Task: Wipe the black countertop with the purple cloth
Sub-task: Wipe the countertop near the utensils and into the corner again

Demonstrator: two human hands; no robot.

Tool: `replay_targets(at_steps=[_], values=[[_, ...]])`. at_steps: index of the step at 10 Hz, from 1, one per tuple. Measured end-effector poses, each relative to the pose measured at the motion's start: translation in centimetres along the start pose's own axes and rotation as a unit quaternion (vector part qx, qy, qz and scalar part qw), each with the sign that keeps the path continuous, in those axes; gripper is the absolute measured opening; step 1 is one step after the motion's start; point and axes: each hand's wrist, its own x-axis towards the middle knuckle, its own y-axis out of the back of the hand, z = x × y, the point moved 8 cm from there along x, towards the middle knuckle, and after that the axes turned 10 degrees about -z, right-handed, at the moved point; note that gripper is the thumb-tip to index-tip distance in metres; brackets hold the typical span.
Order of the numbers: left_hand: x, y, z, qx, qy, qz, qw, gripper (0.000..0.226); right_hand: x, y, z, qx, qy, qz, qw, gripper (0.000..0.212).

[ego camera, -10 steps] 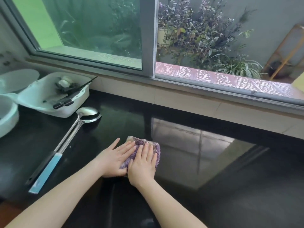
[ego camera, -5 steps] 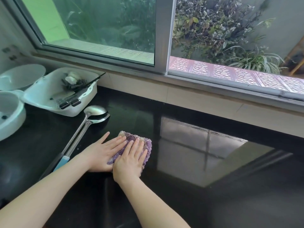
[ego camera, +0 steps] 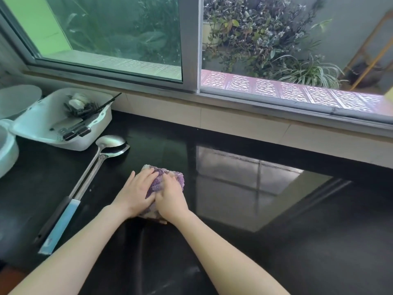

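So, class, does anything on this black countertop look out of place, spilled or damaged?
Nothing spilled or damaged. Two long-handled spoons lie loose on the countertop left of the purple cloth, angled into the wiping path.

**Black counter under the window**

The counter [ego camera: 276, 248] is glossy black and runs along a tiled wall strip. A bunched purple cloth [ego camera: 170, 177] lies on it, left of the middle.

Just right of the cloth, the surface mirrors a pale window shape. Left of the cloth lie a steel spoon [ego camera: 110, 142] and a turner [ego camera: 117, 151], side by side and touching. Their heads lie beyond the cloth and their long handles slant towards the near edge, one black, one pale blue.

Farther left and back from the cloth stands a white drainer [ego camera: 102, 122] with dark utensils inside. A white bowl [ego camera: 7, 155] sits left of that, cut by the frame edge.
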Motion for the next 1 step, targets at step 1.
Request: replay_targets(at_steps=[1], values=[[0.55,-0.03,2.22,-0.038,0.026,0.024,0.999,0.080,-1.17,3.63,0.37,0.028,-0.005,-0.012,1.000,0.053]])
